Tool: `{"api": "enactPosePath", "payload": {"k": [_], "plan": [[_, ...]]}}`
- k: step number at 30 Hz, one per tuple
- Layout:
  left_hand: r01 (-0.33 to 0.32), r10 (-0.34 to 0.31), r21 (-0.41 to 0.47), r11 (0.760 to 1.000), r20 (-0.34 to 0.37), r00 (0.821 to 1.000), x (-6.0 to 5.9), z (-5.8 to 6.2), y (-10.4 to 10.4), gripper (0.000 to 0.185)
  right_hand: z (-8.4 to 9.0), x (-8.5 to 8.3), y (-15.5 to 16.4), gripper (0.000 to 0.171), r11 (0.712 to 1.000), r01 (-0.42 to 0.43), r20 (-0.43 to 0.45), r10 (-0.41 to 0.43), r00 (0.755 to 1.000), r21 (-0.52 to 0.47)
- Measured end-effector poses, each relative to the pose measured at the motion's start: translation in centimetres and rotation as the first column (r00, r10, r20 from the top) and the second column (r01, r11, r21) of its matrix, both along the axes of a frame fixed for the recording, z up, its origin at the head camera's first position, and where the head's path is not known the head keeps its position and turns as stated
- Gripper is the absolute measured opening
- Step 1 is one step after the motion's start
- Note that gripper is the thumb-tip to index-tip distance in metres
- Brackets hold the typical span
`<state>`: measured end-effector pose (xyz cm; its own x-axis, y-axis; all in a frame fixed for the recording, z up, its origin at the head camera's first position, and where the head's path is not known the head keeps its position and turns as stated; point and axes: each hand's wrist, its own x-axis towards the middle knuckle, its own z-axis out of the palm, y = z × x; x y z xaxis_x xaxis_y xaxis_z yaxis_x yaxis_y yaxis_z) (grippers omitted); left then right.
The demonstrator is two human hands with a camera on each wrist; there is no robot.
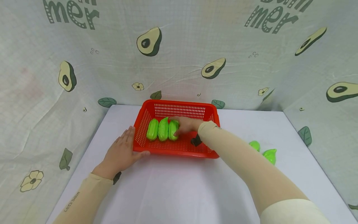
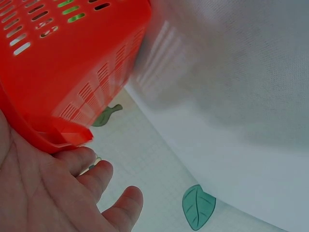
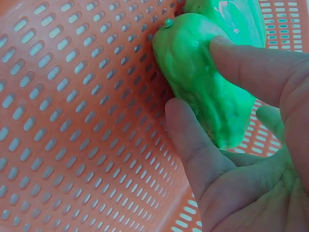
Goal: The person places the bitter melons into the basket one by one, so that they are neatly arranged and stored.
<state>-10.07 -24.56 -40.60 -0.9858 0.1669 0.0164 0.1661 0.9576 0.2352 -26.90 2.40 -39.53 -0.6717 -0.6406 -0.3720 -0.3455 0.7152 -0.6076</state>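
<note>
Basket: red slotted plastic basket (image 1: 179,109) sits on the white counter (image 1: 173,189), pushed back near the avocado-print cloth (image 1: 179,53).
Inside it: three green toy gourds side by side on the basket floor, left one (image 1: 152,129), middle one (image 1: 163,129), and the right one (image 1: 173,129) which is the one I've got.
Right grip: my right hand (image 1: 186,125) is down in the basket, thumb and fingers (image 3: 193,140) curled round that right gourd (image 3: 205,79). Wrist cam shows it pinched between thumb on one side and a finger over the top, lying against the slotted floor, with the next gourd (image 3: 231,17) just beyond it.
Left grip: my left hand (image 1: 121,152) is flat and relaxed, fingers straight, laid along the basket's left front corner (image 2: 67,133). Thumb runs under the front rim. Not clasping anything, just resting against it.
Off to the right: two more green toy pieces (image 1: 254,145) and (image 1: 270,155) sit on the counter, well apart from the basket, partly hidden behind my right sleeve (image 1: 251,168).
Sleeves: beige on both arms.
</note>
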Motion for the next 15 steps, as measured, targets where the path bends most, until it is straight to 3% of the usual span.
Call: {"api": "enactPosePath", "payload": {"k": [9,15], "plan": [[0.002,-0.002,-0.004,1.0,-0.001,1.0,-0.1,-0.1,0.0,0.127,0.8,0.0,0.5,0.084,1.0,-0.028,0.007,0.028,1.0,-0.001],[-0.001,0.001,0.003,1.0,-0.002,1.0,0.1,0.1,0.0,0.127,4.6,-0.1,2.5,0.084,0.999,-0.041,-0.055,0.041,0.998,-0.001]]}}
